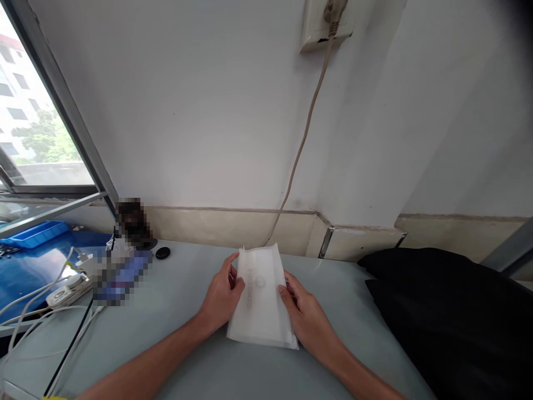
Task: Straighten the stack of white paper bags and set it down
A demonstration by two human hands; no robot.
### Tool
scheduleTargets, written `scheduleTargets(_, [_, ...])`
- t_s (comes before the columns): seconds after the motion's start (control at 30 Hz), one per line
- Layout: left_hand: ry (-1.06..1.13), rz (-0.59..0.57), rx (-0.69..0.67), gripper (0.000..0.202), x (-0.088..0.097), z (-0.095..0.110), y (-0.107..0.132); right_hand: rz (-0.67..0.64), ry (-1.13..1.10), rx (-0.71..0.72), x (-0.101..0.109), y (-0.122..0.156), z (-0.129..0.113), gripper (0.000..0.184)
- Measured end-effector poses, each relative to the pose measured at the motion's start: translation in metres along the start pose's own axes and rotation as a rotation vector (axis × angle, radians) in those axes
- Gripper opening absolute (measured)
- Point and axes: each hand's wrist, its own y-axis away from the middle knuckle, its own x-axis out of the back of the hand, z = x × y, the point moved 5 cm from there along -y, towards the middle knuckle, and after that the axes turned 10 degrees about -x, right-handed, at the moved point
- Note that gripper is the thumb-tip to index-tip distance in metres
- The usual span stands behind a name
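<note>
A white, slightly see-through bag (262, 311) with faint print stands tilted at the middle of the grey table (179, 366). It looks like a stack of thin packaging bags or one flat bag; I cannot tell which. My left hand (222, 291) grips its left edge, thumb on the front and fingers curled toward the back. On the right edge, my right hand (302, 308) holds it the same way, thumb in front. The fingertips behind the bag are hidden.
Black cloth (453, 328) covers the table's right side. At left are a round black lid-like disc (162, 253), a white power strip (69, 291) with cables, and a blue tray (37, 234). A beige cord (306, 133) hangs from the wall socket (314, 28) behind the table.
</note>
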Motion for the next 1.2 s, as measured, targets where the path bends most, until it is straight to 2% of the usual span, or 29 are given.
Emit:
scheduleTargets(0.47, [-0.083, -0.036, -0.033, 0.053, 0.006, 0.001, -0.004, -0.002, -0.002, 0.016, -0.001, 0.0, -0.001, 0.055])
scheduleTargets(0.57, [0.007, -0.024, -0.016, 0.052, 0.009, -0.002, -0.008, -0.006, -0.023, 0.019, -0.001, 0.001, -0.001, 0.055])
scheduleTargets(0.7, [0.22, -0.017, 0.06, 0.067, 0.007, -0.012, -0.012, -0.001, -0.039, 0.028, 0.0, 0.001, -0.002, 0.055])
scheduleTargets(0.83, [0.281, -0.084, 0.048, 0.05, 0.0, -0.018, -0.012, -0.006, -0.06, 0.014, 0.0, 0.002, -0.001, 0.058])
scheduleTargets(0.9, [0.256, -0.099, -0.006, 0.04, -0.002, -0.019, -0.011, -0.004, -0.062, 0.025, -0.001, 0.002, -0.002, 0.059])
scheduleTargets(1.03, [0.136, -0.054, -0.077, 0.03, 0.004, -0.017, -0.011, -0.009, -0.03, 0.042, -0.002, 0.002, -0.002, 0.057])
scheduleTargets(1.2, [-0.043, -0.103, -0.064, 0.026, 0.018, -0.01, -0.013, -0.029, 0.002, -0.013, -0.005, 0.001, 0.002, 0.061])
